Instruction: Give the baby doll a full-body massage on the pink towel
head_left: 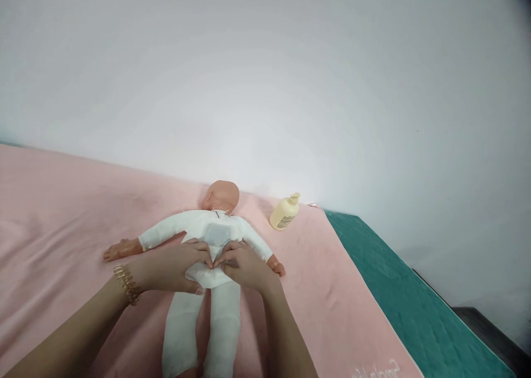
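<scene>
Head view: doll [211,279] lies on pink cloth [327,289], arms spread. Left hand [180,264], bracelet [126,284] at wrist, and right hand [245,264] touch its middle, fingers bent, tips close together; can't tell whether they pinch the white suit [224,317] or just press. Bottle [284,214] upright, right of doll's head.

Cream pump bottle [283,215] on the pink blanket [317,300], just in from its far right corner; stands upright, carries dark print. White lettering [378,369] by the blanket's right edge. Green mat [385,278] past that edge; runs back to the pale wall [265,79].
</scene>
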Motion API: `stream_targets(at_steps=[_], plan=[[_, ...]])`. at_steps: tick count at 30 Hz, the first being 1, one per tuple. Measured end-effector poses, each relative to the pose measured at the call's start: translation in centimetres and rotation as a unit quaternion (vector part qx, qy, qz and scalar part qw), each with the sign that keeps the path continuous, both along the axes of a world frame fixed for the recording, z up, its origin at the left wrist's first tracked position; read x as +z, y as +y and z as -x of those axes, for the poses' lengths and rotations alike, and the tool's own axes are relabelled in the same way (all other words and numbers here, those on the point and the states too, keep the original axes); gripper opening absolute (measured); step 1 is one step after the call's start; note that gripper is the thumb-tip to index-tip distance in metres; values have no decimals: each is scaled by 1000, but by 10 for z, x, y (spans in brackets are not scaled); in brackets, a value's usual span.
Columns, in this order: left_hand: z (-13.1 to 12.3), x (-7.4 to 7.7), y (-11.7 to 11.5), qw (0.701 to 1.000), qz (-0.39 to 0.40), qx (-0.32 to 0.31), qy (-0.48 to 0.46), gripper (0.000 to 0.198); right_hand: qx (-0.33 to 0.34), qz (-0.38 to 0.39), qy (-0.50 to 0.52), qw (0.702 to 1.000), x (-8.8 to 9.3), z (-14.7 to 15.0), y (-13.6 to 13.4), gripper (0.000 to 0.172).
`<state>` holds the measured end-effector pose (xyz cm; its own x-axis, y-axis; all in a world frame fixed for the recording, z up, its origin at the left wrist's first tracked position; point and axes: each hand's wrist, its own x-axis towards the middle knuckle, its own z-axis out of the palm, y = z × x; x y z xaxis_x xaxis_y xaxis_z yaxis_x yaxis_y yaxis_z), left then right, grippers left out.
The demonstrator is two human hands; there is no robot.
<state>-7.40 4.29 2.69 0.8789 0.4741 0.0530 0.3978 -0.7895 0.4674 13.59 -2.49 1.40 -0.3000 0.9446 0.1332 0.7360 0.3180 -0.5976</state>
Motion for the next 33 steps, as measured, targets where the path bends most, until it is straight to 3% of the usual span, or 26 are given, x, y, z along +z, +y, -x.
stream_targets(at_steps=[3,7,16,21,26,31,33], plan=[[3,2,3,999,46,-13,26,28,-25,33,37,998,0,0,2,42],[6,2,9,1000,7,3,7,30,-103,38,66,992,1,-3,7,43],[1,-11,16,1000,12,6,-14,25,-116,41,90,988,-6,-1,14,41],[1,-19,28,998,27,7,-49,24,-175,11,122,977,-13,2,19,35],[-3,-32,34,998,28,15,-56,23,-163,0,97,982,-21,5,22,33],[-7,-28,34,997,35,13,-74,23,-191,-42,108,975,-31,9,25,29],[-9,-26,36,993,43,41,-99,30,-207,-82,141,965,-37,10,27,28]])
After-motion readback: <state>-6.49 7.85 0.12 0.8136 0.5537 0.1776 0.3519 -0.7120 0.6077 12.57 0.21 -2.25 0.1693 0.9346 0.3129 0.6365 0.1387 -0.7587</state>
